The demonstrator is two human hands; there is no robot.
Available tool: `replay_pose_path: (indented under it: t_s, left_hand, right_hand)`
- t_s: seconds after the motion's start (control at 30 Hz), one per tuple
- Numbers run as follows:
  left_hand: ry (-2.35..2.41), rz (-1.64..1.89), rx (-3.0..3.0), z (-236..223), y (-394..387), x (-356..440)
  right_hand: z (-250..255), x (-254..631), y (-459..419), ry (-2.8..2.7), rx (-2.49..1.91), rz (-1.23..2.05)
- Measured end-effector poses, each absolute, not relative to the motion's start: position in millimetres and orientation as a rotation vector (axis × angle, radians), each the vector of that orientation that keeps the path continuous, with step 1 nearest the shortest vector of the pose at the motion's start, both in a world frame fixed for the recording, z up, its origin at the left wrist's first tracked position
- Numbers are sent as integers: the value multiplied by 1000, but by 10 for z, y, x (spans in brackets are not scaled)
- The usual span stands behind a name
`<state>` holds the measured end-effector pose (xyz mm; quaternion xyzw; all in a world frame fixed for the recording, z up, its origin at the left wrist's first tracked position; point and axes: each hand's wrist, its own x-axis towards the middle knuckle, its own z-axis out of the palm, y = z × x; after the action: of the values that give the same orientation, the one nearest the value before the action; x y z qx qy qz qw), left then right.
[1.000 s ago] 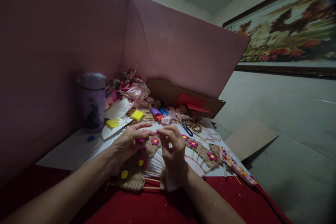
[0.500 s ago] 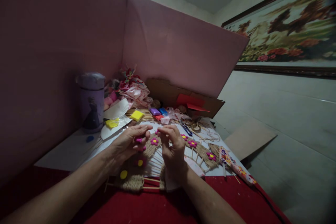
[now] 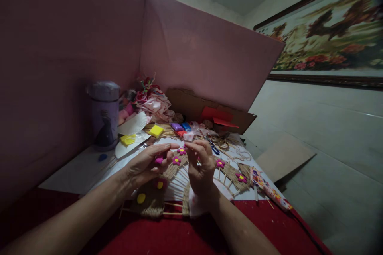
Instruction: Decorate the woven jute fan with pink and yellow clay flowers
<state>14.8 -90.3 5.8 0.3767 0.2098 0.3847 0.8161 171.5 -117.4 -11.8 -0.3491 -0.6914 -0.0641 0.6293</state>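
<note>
A lump of magenta clay (image 3: 159, 160) sits in the curled fingers of my left hand (image 3: 145, 167), whose index finger reaches right. Close by, my right hand (image 3: 201, 165) has its thumb and fingertips drawn together; a speck of magenta shows there, too small to make out. Both hands are held over a fan-shaped frame (image 3: 176, 181) of thin sticks woven with twine. Magenta clay flowers with yellow centres, such as one flower (image 3: 220, 163), dot its woven band. A plain yellow clay disc (image 3: 141, 198) lies at its left end. My right hand hides part of the frame.
A purple tumbler (image 3: 104, 117) stands at left beside white fan-shaped pieces (image 3: 133, 123). Behind are yellow clay (image 3: 156, 130), purple clay (image 3: 176, 126), blue-handled scissors (image 3: 214, 146) and a heap of pink packets (image 3: 154, 105). A flower-patterned glue gun (image 3: 269, 187) with its cord lies right.
My fingertips have shifted slightly; my right hand has moved a little right, uncovering more of a magenta flower between the hands. The magenta lump stays in my left hand.
</note>
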Motion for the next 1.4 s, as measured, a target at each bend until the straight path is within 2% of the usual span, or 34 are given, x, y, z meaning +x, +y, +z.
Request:
replay_pose_path:
  t_s: [0.47, 0.63, 0.83, 1.1, 1.4]
  left_hand:
    - [400, 799, 776, 50, -899, 120]
    - [434, 840, 853, 47, -904, 140]
    - [563, 938, 1022, 4, -914, 178]
    - [620, 907, 1179, -56, -920, 205]
    - [486, 927, 1062, -22, -891, 157]
  right_hand:
    - [-136, 1709, -1132, -1614, -828, -178]
    - [-136, 1697, -1102, -1620, -840, -63]
    - [-150, 1681, -1083, -1542, -899, 255]
    - [-163, 1644, -1134, -1680, -834, 86]
    - [-135, 1674, -1119, -1583, -867, 160]
